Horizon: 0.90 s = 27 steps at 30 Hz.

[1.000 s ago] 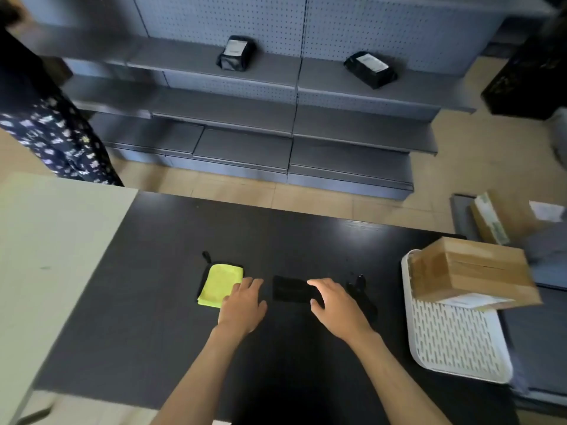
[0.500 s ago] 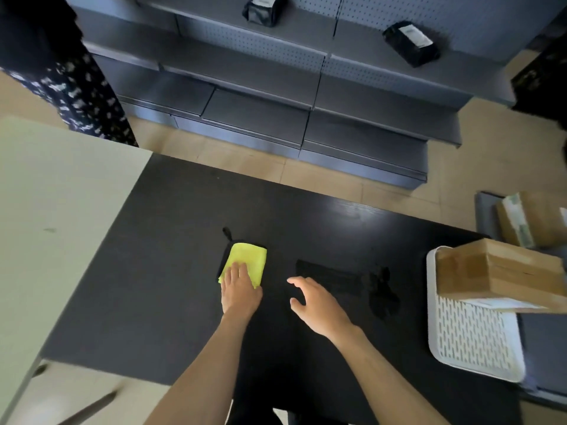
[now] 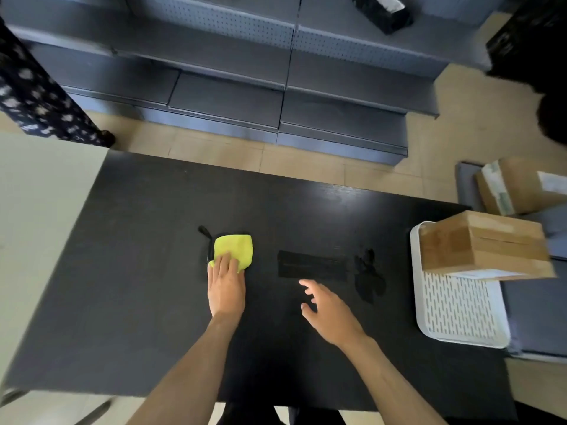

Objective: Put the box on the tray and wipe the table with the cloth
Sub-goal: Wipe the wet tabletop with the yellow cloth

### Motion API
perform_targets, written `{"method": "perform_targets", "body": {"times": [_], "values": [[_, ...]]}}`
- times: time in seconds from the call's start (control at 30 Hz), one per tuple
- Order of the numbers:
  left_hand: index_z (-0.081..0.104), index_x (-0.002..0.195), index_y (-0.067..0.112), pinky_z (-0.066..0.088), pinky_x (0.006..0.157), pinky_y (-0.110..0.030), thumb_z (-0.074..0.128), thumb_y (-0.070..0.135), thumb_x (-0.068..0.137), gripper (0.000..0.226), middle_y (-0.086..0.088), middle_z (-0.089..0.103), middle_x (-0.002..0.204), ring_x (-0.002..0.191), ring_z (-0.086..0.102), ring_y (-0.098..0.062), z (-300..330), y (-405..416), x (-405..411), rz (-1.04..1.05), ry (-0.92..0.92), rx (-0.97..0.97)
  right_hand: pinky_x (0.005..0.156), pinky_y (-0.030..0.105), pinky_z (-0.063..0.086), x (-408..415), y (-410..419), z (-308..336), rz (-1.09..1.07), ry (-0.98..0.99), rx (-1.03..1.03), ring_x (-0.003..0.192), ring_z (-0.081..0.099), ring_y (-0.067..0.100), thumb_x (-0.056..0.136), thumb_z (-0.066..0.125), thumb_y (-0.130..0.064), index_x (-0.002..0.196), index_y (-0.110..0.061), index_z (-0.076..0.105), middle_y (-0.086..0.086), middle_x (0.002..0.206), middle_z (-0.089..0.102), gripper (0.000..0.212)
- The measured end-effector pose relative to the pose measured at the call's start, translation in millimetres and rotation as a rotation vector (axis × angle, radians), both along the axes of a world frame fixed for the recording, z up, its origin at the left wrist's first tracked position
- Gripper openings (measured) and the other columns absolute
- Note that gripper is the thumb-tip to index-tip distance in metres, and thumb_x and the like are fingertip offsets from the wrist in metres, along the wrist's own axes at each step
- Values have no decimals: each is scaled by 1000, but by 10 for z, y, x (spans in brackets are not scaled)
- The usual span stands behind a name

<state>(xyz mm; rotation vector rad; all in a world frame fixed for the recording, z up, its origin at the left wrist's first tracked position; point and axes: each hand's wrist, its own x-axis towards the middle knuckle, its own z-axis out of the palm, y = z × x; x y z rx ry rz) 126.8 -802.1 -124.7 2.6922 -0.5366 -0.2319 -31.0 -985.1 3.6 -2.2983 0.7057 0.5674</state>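
Note:
A folded yellow cloth (image 3: 236, 248) lies on the black table (image 3: 138, 271), left of centre. My left hand (image 3: 226, 286) presses flat on the cloth's near edge, fingers straight. My right hand (image 3: 329, 311) hovers just above the table to the right, fingers loosely spread and holding nothing. A brown cardboard box (image 3: 484, 245) sits on the far end of the white slotted tray (image 3: 457, 311) at the table's right edge. Dark wet-looking marks (image 3: 313, 266) show on the table between my right hand and the tray.
A pale table (image 3: 40, 216) adjoins on the left. Grey shelving (image 3: 276, 75) stands beyond the table, with a black package (image 3: 382, 10) on it. More cardboard boxes (image 3: 518, 185) sit at the right. A person in patterned clothing (image 3: 33, 96) stands at far left.
My left hand moved forward onto the yellow cloth and now presses on it. My right hand drew back from the dark mark toward me. The view tilted downward.

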Motion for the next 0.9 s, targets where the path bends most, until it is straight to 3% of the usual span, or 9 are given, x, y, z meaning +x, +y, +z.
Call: {"method": "perform_targets", "body": {"times": [0.17, 0.4, 0.5, 0.6, 0.73, 0.9], "values": [[69, 117, 11, 49, 106, -52, 67, 10, 94, 23, -11, 61, 131, 114, 58, -38, 125, -479, -241, -40, 153, -195, 104, 34, 49, -63, -47, -91, -79, -53, -31, 131, 54, 14, 104, 52, -29, 154, -31, 39, -6, 144, 56, 52], [66, 127, 18, 46, 111, -43, 68, 24, 92, 35, -5, 53, 147, 136, 50, -28, 228, -454, -695, -259, 273, -63, 109, 32, 46, 113, 85, -435, -93, -233, -37, 131, 52, 16, 103, 54, -17, 146, -19, 53, -3, 140, 58, 43], [66, 123, 23, 53, 99, -40, 62, 29, 94, 29, 5, 63, 134, 126, 56, -20, 355, -222, -673, -254, 261, -42, 108, 37, 47, 276, 194, -627, -61, -282, -38, 130, 50, 19, 101, 55, -14, 143, -16, 55, 0, 139, 58, 42], [67, 120, 25, 55, 94, -39, 60, 18, 94, 28, 9, 65, 128, 119, 57, -17, 443, 25, -582, -182, 223, -60, 112, 36, 44, 423, 318, -864, -44, -267, -30, 130, 45, 21, 99, 61, -18, 150, -18, 49, 2, 138, 54, 53], [69, 118, 23, 56, 93, -41, 61, 14, 93, 28, 5, 64, 134, 121, 58, -20, 437, 238, -487, -102, 203, -9, 99, 41, 52, 497, 432, -1157, -23, -253, -161, 118, 48, 25, 85, 79, -19, 141, -24, 59, 2, 125, 52, 60], [68, 122, 22, 52, 96, -41, 63, 17, 93, 31, 1, 60, 141, 125, 57, -23, 370, 236, -503, -105, 210, 61, 89, 43, 49, 910, 135, -1335, -99, -267, -276, 110, 49, 27, 87, 70, -1, 125, -33, 63, 1, 112, 52, 51]]}}
